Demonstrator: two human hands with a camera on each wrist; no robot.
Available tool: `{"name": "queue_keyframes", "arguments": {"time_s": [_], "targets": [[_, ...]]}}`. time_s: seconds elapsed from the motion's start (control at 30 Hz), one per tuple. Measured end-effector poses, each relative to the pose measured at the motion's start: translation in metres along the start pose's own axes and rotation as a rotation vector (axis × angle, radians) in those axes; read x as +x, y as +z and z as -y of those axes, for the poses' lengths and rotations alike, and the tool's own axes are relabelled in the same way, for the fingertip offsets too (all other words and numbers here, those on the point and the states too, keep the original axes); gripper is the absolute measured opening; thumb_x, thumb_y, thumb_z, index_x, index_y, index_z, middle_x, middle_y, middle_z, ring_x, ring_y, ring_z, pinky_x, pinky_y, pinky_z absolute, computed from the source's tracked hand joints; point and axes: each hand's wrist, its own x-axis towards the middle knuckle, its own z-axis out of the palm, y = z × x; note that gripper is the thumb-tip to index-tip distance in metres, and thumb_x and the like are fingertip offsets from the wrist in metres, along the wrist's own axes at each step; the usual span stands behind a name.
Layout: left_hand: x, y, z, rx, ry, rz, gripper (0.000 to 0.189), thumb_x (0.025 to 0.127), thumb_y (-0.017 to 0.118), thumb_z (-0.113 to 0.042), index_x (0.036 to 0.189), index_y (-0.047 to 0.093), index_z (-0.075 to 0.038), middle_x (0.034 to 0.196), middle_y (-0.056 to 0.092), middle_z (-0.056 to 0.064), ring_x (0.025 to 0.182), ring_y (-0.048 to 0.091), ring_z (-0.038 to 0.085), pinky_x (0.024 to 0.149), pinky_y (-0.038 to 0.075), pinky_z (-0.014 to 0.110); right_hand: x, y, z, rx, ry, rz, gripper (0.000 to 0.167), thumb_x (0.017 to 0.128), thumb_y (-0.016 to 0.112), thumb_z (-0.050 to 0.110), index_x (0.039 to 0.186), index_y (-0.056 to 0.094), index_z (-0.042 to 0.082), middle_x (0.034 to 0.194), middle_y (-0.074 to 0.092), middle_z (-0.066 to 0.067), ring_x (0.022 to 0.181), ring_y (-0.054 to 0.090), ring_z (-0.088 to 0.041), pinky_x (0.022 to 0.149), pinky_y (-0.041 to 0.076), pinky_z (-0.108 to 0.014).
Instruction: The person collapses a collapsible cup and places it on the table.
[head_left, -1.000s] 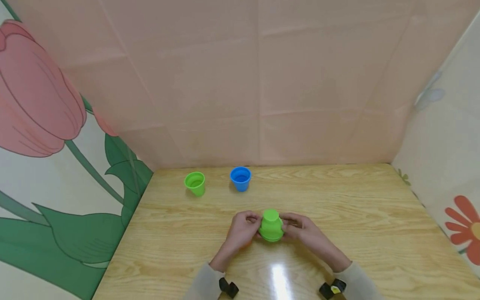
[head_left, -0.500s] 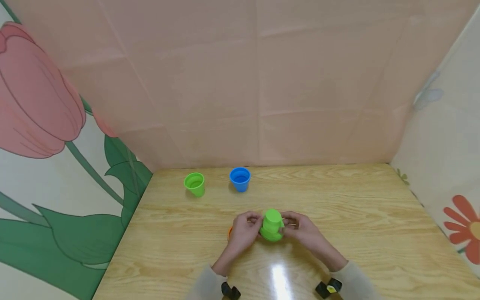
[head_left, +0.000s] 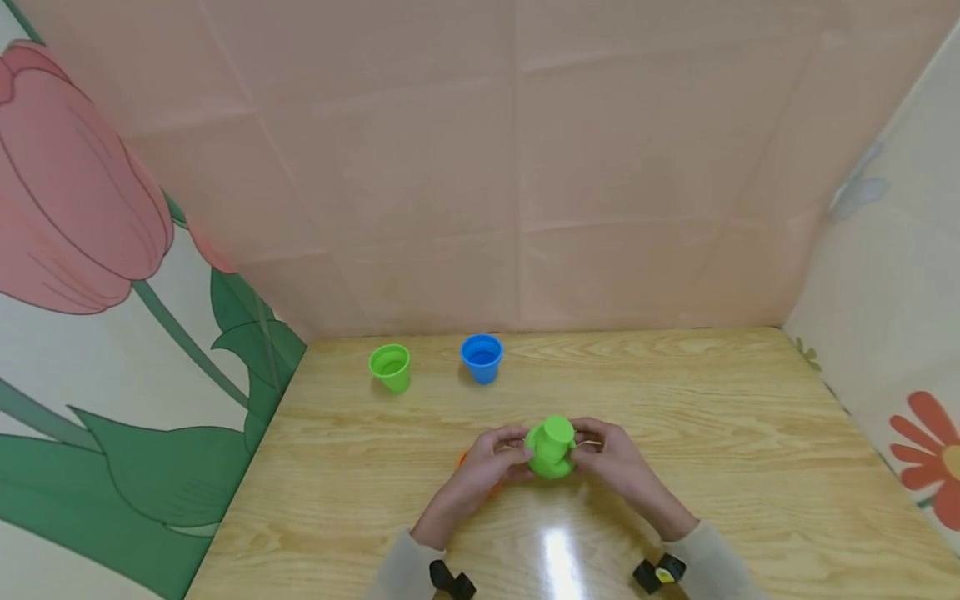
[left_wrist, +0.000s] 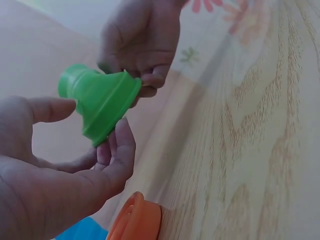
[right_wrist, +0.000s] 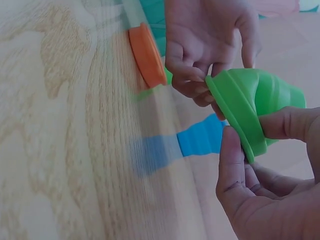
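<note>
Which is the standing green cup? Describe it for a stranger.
On the wooden table, find the far-left corner. Nearest it stands the green cup, mouth up. Unlike the blue cup, it's green; unlike the held green cup, no hand touches it.

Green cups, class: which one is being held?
The nearer green cup, pinched by left hand and right hand, narrow end up; the other green cup stands mouth-up on the table.

Left forearm and right forearm enter from the near side, converging. Left grip and right grip are level, palms facing, fingers bent, each thumb opposing its fingers in a pinch.
</note>
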Motion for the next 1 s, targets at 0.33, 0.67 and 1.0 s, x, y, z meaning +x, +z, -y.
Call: {"name": "queue_keyframes", "arguments": {"time_s": [0.33, 0.67, 1.0], "targets": [[0.003, 0.001, 0.005, 0.024, 0.003, -0.037, 0.042, 0.099, 0.065, -0.007, 0.137, 0.061, 0.007, 0.127, 0.07, 0.017, 0.105, 0.071, 0.015, 0.094, 0.064, 0.032, 0.0, 0.001, -0.001, -0.006, 0.001, 0.007, 0.055, 0.088, 0.065, -0.004, 0.141, 0.054, -0.014, 0.116, 0.067, -0.024, 0.089, 0.069, -0.016, 0.076, 0.067, -0.035], [0.01, 0.007, 0.008, 0.152, 0.033, -0.194, 0.042, 0.091, 0.068, -0.003, 0.131, 0.065, 0.008, 0.109, 0.065, 0.012, 0.09, 0.069, 0.013, 0.087, 0.067, 0.037, -0.002, -0.006, -0.004, 0.004, -0.033, 0.137, 0.071, 0.091, 0.078, 0.012, 0.151, 0.046, -0.007, 0.132, 0.065, -0.025, 0.11, 0.069, -0.019, 0.091, 0.06, -0.022], [0.01, 0.017, 0.007, 0.221, 0.07, -0.284, 0.037, 0.088, 0.07, -0.002, 0.123, 0.069, 0.01, 0.101, 0.068, 0.009, 0.077, 0.066, 0.009, 0.074, 0.065, 0.029, 0.002, 0.0, -0.007, -0.061, -0.057, 0.061, 0.077, 0.083, 0.09, 0.016, 0.144, 0.052, -0.011, 0.121, 0.071, -0.023, 0.099, 0.071, -0.019, 0.084, 0.062, -0.021]]}}
